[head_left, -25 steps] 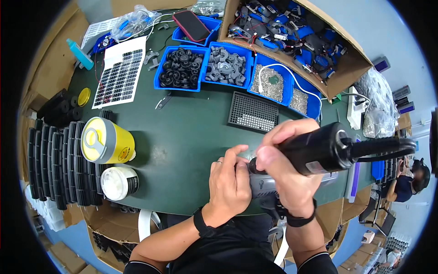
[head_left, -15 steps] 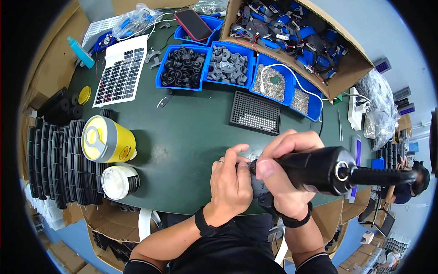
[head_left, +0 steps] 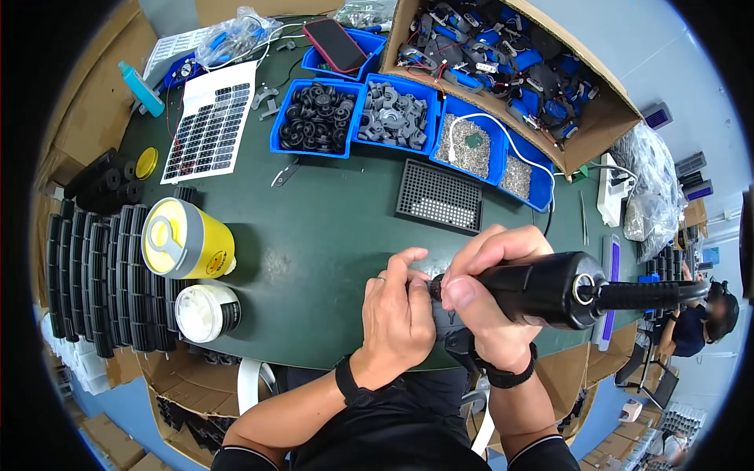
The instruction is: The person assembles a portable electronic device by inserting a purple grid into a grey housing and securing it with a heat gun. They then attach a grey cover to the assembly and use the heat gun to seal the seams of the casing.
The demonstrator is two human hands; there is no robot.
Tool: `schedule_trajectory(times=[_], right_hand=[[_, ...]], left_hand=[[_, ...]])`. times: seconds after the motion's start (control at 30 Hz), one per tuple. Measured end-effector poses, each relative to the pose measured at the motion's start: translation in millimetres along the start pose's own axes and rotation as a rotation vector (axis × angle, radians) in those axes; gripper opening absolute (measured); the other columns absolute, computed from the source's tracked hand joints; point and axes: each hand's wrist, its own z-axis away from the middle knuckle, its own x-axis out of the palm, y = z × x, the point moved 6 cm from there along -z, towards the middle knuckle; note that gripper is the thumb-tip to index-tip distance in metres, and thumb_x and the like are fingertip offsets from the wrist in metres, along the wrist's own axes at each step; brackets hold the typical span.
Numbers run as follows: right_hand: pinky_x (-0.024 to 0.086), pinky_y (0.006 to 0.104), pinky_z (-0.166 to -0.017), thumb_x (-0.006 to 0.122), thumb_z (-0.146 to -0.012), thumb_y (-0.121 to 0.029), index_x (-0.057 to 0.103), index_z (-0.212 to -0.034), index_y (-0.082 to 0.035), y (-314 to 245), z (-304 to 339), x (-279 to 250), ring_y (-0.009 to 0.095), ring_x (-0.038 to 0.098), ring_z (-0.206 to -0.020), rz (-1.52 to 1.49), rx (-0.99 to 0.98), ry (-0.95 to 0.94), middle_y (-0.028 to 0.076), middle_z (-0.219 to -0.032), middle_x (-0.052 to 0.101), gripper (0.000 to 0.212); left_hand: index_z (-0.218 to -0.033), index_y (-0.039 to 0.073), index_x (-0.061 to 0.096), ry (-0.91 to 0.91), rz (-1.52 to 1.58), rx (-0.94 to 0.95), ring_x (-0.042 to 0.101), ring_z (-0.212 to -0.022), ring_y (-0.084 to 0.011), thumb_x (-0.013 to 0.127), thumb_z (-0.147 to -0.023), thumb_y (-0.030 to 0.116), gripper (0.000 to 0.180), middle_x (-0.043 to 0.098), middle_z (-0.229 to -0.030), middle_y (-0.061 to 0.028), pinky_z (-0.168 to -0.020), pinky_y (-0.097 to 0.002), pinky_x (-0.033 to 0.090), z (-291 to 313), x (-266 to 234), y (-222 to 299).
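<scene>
My right hand point(head_left: 499, 290) is wrapped round a black corded electric screwdriver point(head_left: 542, 289), its cable end pointing right and its front end toward my left hand. Close beside it, near the front edge of the table, my left hand point(head_left: 399, 314) has bent fingers and holds a dark grey plastic part point(head_left: 446, 320). Both hands cover most of this part, so its shape is hard to tell. The screwdriver's tip meets the part behind my fingers, and the exact contact point is hidden.
Beyond my hands lie a black perforated screw tray point(head_left: 440, 198) and blue bins with black wheels point(head_left: 316, 118), grey brackets point(head_left: 394, 116) and small screws point(head_left: 470, 145). A carton point(head_left: 605, 129) stands behind. Left are a yellow-lidded cup point(head_left: 188, 239), a white-lidded jar point(head_left: 206, 312) and black ribbed rollers point(head_left: 98, 275).
The screwdriver's rear end and cable have shifted very slightly; both hands keep nearly the same place. At the far right, a co-worker has moved a little.
</scene>
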Motion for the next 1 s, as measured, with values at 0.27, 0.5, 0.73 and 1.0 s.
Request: schedule_trajectory(times=[0.27, 0.5, 0.73, 1.0], right_hand=[[0.055, 0.0365, -0.060, 0.069, -0.098, -0.014, 0.053, -0.115, -0.003, -48.4, -13.6, -39.2, 0.020, 0.059, -0.061, -0.107, -0.065, 0.124, 0.016, -0.087, 0.063, 0.025], [0.055, 0.0362, -0.057, 0.064, -0.099, -0.011, 0.054, -0.112, -0.001, -34.9, -4.3, -71.6, 0.019, 0.056, -0.057, -0.086, 0.011, 0.225, 0.018, -0.085, 0.062, 0.020], [0.056, 0.0349, -0.058, 0.069, -0.096, -0.007, 0.054, -0.110, -0.001, -15.6, -4.7, -60.0, 0.019, 0.058, -0.058, -0.092, 0.117, 0.239, 0.017, -0.083, 0.063, 0.021], [0.051, 0.0272, -0.064, 0.085, -0.083, 0.008, 0.054, -0.112, -0.003, -8.2, 17.5, -41.4, 0.013, 0.064, -0.070, 0.082, 0.009, 0.158, 0.013, -0.089, 0.069, 0.044]], left_hand=[[-0.149, 0.007, 0.054, -0.164, 0.010, -0.165, 0.077, -0.090, -0.0326, 0.051, -0.103, 0.006, 0.046, 0.079, -0.102, -0.0224, -0.083, -0.0417, 0.058, -16.7, -28.5, 2.2], [-0.149, 0.002, 0.054, -0.230, -0.102, -0.265, 0.075, -0.090, -0.0351, 0.058, -0.104, 0.012, 0.047, 0.079, -0.103, -0.0224, -0.086, -0.0444, 0.056, -27.1, -68.6, 11.5], [-0.144, 0.000, 0.056, -0.217, -0.215, -0.127, 0.074, -0.077, -0.0334, 0.061, -0.101, 0.008, 0.044, 0.077, -0.093, -0.0212, -0.076, -0.0425, 0.056, -25.1, -59.3, 8.2], [-0.139, -0.002, 0.058, -0.179, -0.146, -0.129, 0.068, -0.076, -0.0397, 0.062, -0.097, 0.005, 0.043, 0.077, -0.091, -0.0207, -0.076, -0.0508, 0.053, -22.6, -59.9, 8.3]])
